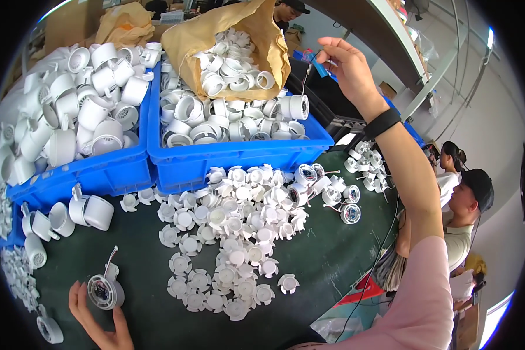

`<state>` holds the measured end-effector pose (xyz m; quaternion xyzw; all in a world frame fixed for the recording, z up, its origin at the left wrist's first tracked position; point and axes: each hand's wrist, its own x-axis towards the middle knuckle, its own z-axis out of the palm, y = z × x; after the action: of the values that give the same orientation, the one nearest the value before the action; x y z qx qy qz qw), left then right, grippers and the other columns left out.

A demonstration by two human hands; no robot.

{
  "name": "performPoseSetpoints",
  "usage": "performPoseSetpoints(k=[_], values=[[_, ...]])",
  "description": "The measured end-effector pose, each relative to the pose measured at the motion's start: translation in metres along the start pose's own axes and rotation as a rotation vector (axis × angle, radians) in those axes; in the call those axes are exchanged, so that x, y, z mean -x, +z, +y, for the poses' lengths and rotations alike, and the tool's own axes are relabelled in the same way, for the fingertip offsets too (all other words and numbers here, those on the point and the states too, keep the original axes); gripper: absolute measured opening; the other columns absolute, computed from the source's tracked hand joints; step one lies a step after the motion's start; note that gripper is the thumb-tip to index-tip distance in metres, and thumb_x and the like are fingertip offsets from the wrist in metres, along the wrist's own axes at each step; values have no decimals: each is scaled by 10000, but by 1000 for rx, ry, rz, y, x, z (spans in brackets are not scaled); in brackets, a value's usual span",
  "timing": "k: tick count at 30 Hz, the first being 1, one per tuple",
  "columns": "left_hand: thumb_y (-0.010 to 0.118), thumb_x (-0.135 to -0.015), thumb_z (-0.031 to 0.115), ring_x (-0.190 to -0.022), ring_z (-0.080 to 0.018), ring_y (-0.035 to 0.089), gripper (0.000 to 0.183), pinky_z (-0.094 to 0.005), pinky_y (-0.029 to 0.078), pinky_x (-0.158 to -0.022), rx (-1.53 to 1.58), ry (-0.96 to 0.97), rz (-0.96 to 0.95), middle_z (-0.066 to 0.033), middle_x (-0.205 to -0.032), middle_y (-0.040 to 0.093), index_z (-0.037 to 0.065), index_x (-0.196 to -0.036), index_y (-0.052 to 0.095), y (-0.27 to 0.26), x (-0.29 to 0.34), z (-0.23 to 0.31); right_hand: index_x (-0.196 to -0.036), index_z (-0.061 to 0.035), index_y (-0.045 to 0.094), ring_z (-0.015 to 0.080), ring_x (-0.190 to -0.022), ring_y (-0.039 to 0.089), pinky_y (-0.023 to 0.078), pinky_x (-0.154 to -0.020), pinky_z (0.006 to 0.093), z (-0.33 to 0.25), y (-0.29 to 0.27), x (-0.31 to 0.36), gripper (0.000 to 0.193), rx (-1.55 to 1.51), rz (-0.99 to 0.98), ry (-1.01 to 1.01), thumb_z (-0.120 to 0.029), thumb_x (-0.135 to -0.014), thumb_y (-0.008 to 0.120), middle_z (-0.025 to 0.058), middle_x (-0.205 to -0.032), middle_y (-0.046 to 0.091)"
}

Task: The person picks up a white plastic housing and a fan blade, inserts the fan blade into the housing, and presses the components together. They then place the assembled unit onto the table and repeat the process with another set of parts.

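Note:
Low on the left, my left hand [102, 326] has its thumb and fingers closed around the sides of a white round fan housing [103, 291]. A small circuit shows inside the housing, and a short lead with a white connector sticks up from it. My right hand [347, 64] is raised at the upper right, thumb and fingertips pinched on a small blue piece [319, 67] with thin wires. What exactly that piece is I cannot make out. Between my hands lies a heap of white fan impellers [236, 254] on the dark green tabletop [151, 262].
Two blue bins [239, 166] hold white housings, and an open brown paper bag [184, 41] rests in one. Wired units [350, 213] lie right of the heap; loose housings [93, 211] stand left. A shelf edge [402, 41] overhangs the right. Other people [464, 216] sit nearby.

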<state>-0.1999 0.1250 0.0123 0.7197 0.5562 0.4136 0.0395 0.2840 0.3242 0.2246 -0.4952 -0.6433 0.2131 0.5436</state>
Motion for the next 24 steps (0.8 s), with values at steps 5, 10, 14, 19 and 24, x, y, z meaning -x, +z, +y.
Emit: performPoseSetpoints(k=[5, 10, 14, 19, 24], values=[[609, -736, 25, -1136, -336, 464, 518, -410, 334, -996, 9, 62, 137, -206, -1228, 467, -44, -1230, 470, -14, 26, -6, -1094, -32, 581, 115, -803, 556, 399, -797, 261, -63, 42, 21, 205, -68, -200, -127, -121, -945, 474, 25, -809, 602], [651, -693, 19, -1033, -303, 533, 531, -354, 423, -884, 294, 138, 21, -168, -1226, 483, -18, -1201, 499, -11, 17, 1, -1112, -20, 559, 144, -818, 535, 396, -800, 253, -108, 92, 76, 220, -248, -466, -90, -126, -956, 445, 12, -722, 535], [731, -773, 159, -1094, -270, 559, 862, -324, 459, -856, 1053, -229, -170, -147, -1271, 472, 73, -1457, 214, -10, 28, 33, -1086, -18, 550, 160, -806, 527, 395, -811, 257, -136, 163, 141, 215, -334, -668, -92, -156, -947, 460, 22, -587, 520], [694, -833, 174, -1013, -237, 620, 663, -315, 508, -796, 1221, -397, -232, -107, -1215, 518, 55, -1366, 319, -24, 35, 41, -994, -15, 548, 136, -671, 505, 402, -717, 258, -158, 210, 202, 222, -394, -818, -70, -217, -915, 502, 37, -529, 540], [714, -790, -8, -1008, -140, 586, 535, -271, 494, -803, 1247, -291, -81, -63, -1110, 562, 50, -1236, 424, -41, 46, 37, -962, 15, 551, 109, -525, 461, 382, -568, 221, -115, 212, 232, 192, -463, -662, 139, -147, -866, 509, -1, -478, 447]])
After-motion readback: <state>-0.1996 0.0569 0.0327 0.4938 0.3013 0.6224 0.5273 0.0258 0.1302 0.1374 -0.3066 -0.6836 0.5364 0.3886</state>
